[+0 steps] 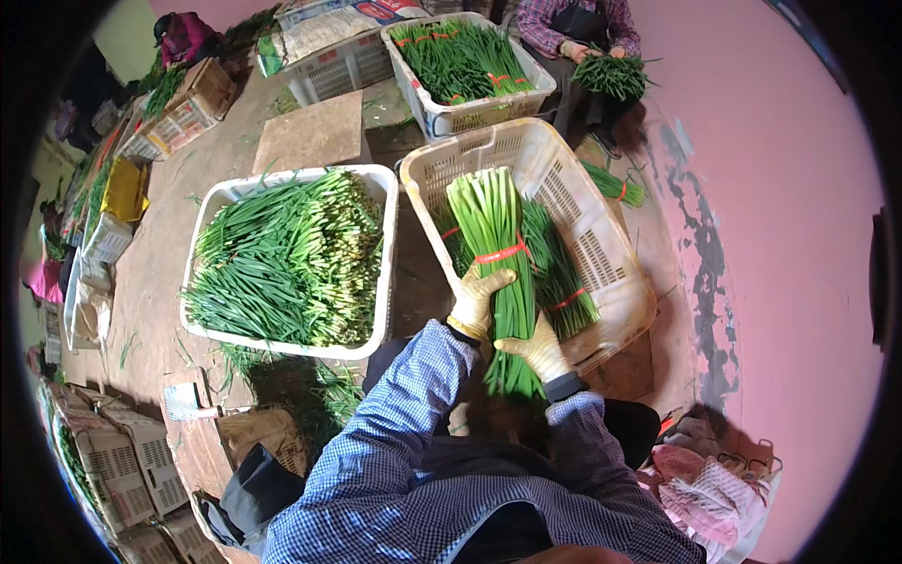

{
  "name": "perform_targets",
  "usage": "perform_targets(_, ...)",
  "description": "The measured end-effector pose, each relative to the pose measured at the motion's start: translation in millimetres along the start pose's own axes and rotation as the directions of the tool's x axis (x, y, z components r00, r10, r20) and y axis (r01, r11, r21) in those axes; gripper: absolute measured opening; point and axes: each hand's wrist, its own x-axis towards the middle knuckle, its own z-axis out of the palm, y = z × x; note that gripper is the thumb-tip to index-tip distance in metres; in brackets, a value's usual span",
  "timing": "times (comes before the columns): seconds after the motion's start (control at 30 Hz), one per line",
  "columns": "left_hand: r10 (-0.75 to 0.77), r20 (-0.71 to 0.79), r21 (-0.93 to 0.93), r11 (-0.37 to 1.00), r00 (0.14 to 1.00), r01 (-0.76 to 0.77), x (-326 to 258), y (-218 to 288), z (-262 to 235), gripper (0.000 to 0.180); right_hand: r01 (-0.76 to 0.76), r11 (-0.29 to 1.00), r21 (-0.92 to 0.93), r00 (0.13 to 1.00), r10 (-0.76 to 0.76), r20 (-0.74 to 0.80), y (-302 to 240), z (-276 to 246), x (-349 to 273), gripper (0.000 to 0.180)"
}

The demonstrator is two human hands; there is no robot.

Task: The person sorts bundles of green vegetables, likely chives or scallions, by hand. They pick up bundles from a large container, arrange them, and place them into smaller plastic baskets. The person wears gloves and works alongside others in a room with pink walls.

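A thick bunch of garlic chives (pixel 490 216), bound with a red band, is held upright in front of me with its pale cut ends pointing away. My gloved left hand (pixel 483 299) grips it just below the band. Lower down, my gloved right hand (pixel 536 350) is closed round the leafy part. The bunch hangs over the near left side of a yellowed plastic crate (pixel 615 273), where other banded bunches (pixel 562 273) lie. Left of it, a white crate (pixel 391 202) holds a heap of loose chives (pixel 272 258).
Farther off stands another crate (pixel 451 120) of banded chives, beside a seated person (pixel 583 38) holding greens. A wooden board (pixel 315 133) lies behind the white crate. At lower left, a cleaver-like blade (pixel 188 402) rests on a wooden block. The pink wall (pixel 780 235) rises on the right.
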Motion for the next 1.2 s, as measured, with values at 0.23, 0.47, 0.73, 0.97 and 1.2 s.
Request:
perform_targets(0.23, -0.006, 0.044, 0.073, 0.997, 0.999, 0.003, 13, 11, 4, 0.052, -0.105, 0.936, 0.336, 0.994, 0.111, 0.0, -9, -3, 19, 0.085)
perform_targets(0.47, 0.303, -0.266, 0.424, 0.889, 0.915, -0.171, 36, 20, -23, 0.07, -0.037, 0.944, 0.328, 0.991, 0.078, -0.113, -31, -20, 73, 0.076)
perform_targets(0.73, 0.332, -0.314, 0.339, 0.914, 0.89, -0.221, 37, 15, -44, 0.042, -0.073, 0.971, 0.228, 0.981, 0.111, -0.16, -14, -39, 210, 0.073)
perform_targets(0.97, 0.273, -0.321, 0.283, 0.942, 0.907, -0.183, 55, 8, -48, 0.047, 0.038, 0.987, 0.153, 0.997, -0.028, -0.072, -40, -18, 367, 0.063)
perform_targets(1.2, 0.155, -0.247, 0.481, 0.876, 0.957, -0.017, 58, -3, -26, 0.051, 0.009, 1.0, 0.013, 0.996, -0.008, -0.093, -64, -36, 524, 0.107)
